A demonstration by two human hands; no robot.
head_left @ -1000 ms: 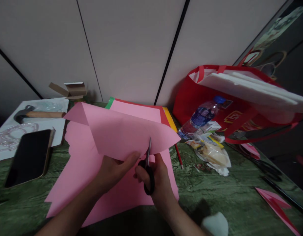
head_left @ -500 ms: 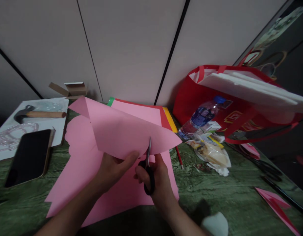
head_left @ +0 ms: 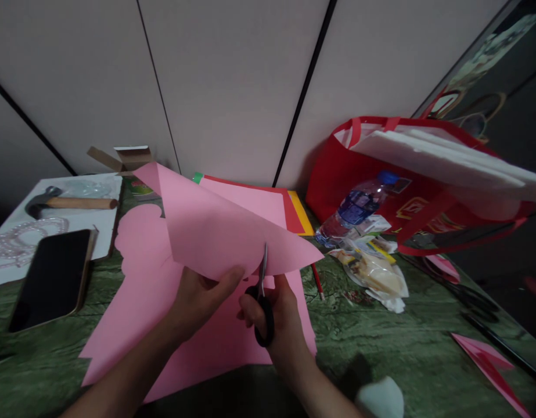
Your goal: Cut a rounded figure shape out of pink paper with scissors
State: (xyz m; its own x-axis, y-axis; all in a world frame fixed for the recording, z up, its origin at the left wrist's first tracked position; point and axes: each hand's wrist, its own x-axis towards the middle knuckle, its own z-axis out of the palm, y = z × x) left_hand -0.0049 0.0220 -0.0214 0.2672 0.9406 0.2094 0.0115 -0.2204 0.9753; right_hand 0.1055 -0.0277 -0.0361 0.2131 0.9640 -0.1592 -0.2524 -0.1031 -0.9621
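Both are full: left hand [head_left: 202, 299] pinching smooth, curling pink paper [head_left: 211, 232]; right hand [head_left: 287, 331] gripping slim-bladed metal scissors [head_left: 261, 285].

Seemingly a craft corner, my green table [head_left: 359, 325] against a panelled wall [head_left: 233, 87], pink paper [head_left: 219, 235], scissors [head_left: 262, 280], red pencil [head_left: 317, 280], hammer [head_left: 78, 202] and bead strands [head_left: 27, 239] before me

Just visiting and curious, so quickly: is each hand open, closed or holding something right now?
Left hand: closed, holding a curled pink paper sheet between thumb and fingers.
Right hand: closed, holding black-handled metal scissors.
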